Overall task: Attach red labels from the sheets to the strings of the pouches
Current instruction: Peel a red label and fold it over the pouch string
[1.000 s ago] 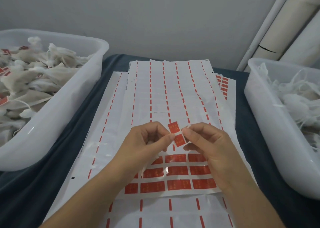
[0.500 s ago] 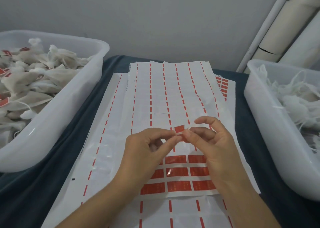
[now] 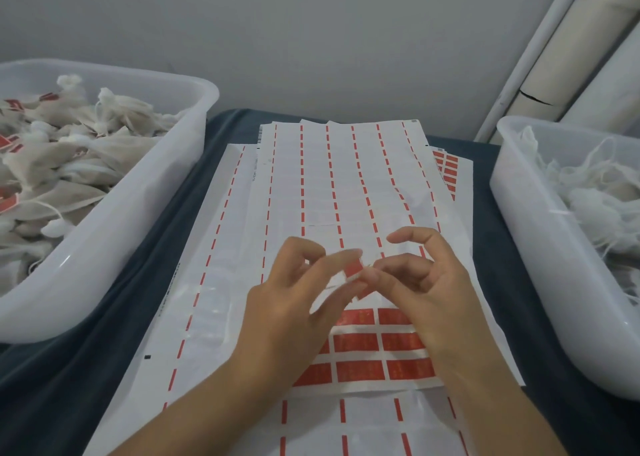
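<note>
Two hands meet at the centre of the frame, just above a stack of label sheets. Between them is one small red label [image 3: 354, 269], pinched from both sides: the left hand [image 3: 294, 303] holds it between thumb and forefinger, its other fingers curled loosely behind, and the right hand [image 3: 426, 292] pinches its right edge with thumb and a bent finger, while the forefinger arches up clear of it. Whether a string runs through the fold of the label is too fine to tell.

Below the hands, in the lower middle of the frame, the top sheet [image 3: 346, 185] still carries three rows of unpeeled red labels [image 3: 360, 344]; the rest of that sheet shows only thin red dashes between bare backing. More sheets lie under it, one [image 3: 214, 282] sticking out to the left and one with red labels [image 3: 448, 171] peeking out at the upper right.

All the sheets rest on a desk covered with dark blue cloth [image 3: 114, 369]. At the left edge of the frame stands a white plastic tub [image 3: 131, 233] heaped with pale pouches [image 3: 69, 164], some already bearing red labels. At the right edge a second white tub [image 3: 540, 247] holds pouches with tangled white strings [image 3: 595, 192].
</note>
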The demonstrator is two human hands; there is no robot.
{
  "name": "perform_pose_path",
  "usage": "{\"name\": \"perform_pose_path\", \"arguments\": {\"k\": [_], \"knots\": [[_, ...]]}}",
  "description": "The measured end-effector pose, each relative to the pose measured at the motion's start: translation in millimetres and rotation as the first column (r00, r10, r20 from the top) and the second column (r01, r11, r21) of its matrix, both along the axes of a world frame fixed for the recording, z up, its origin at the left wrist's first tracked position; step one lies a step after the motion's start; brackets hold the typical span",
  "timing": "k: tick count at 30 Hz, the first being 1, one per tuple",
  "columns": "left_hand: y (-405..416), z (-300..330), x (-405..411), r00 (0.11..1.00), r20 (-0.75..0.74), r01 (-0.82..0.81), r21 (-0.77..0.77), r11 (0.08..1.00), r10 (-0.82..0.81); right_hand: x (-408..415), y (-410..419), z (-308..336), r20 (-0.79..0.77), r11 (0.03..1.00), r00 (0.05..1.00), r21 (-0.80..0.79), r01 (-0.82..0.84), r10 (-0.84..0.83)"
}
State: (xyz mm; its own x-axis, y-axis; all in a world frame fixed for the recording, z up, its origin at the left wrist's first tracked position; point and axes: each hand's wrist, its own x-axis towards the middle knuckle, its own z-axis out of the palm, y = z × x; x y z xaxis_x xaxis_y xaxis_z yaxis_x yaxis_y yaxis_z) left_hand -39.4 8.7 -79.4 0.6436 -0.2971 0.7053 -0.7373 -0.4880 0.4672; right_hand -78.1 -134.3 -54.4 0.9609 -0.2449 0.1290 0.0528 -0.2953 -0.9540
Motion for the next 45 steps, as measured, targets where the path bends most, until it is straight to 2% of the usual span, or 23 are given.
{"name": "perform_pose_path", "arguments": {"k": [5,8,11,13,14,16,17,22,26,34,41,45], "knots": [[1.6,-2.8,2.4,1.000,-0.022,0.018,0.022,1.000,-0.017,-1.0,-0.6,-0.3,0.115,0.979,0.993,-0.196,0.055,-0.032],[1.5,-2.2,3.7,0.999,-0.020,0.034,0.048,0.998,-0.033,-2.5,2.4,1.9,0.217,0.921,0.975,-0.372,0.118,-0.038],[1.7,2.5,4.6,0.989,-0.141,0.030,-0.061,0.998,-0.038,-4.6,7.2,3.6,0.339,0.864,0.940,-0.463,0.197,-0.032],[4.0,10.6,3.9,0.931,-0.354,-0.007,-0.248,0.969,-0.084,-5.7,5.4,6.0,0.351,0.909,0.928,-0.337,0.247,-0.122],[4.8,14.9,3.8,0.877,-0.465,-0.044,-0.333,0.942,-0.123,-6.0,4.7,8.7,0.313,0.950,0.933,-0.190,0.248,-0.181],[5.8,21.3,3.7,0.761,-0.619,-0.122,-0.430,0.894,-0.194,-5.2,5.2,10.5,0.137,0.978,0.971,0.107,0.180,-0.194],[5.8,23.4,3.7,0.720,-0.656,-0.144,-0.462,0.875,-0.228,-4.6,7.5,10.1,0.070,0.976,0.984,0.161,0.149,-0.161],[2.6,24.1,0.5,0.620,-0.685,-0.147,-0.579,0.802,-0.381,-3.5,19.7,3.7,-0.022,0.971,0.997,0.228,0.071,-0.068],[2.0,21.7,-1.3,0.598,-0.679,-0.098,-0.589,0.802,-0.426,-3.6,17.7,1.3,-0.020,0.959,0.998,0.276,0.058,-0.055],[1.2,20.9,-3.1,0.588,-0.667,-0.073,-0.607,0.791,-0.457,-3.8,17.0,-0.4,0.031,0.970,0.996,0.232,0.071,-0.081],[0.5,18.5,-4.1,0.626,-0.636,-0.038,-0.603,0.797,-0.452,-5.6,17.5,-7.1,0.122,0.981,0.990,0.189,0.051,-0.075],[1.5,14.9,-4.4,0.709,-0.628,-0.078,-0.522,0.849,-0.321,-3.8,26.6,-7.1,0.123,0.977,0.991,0.210,0.021,-0.048]]}}
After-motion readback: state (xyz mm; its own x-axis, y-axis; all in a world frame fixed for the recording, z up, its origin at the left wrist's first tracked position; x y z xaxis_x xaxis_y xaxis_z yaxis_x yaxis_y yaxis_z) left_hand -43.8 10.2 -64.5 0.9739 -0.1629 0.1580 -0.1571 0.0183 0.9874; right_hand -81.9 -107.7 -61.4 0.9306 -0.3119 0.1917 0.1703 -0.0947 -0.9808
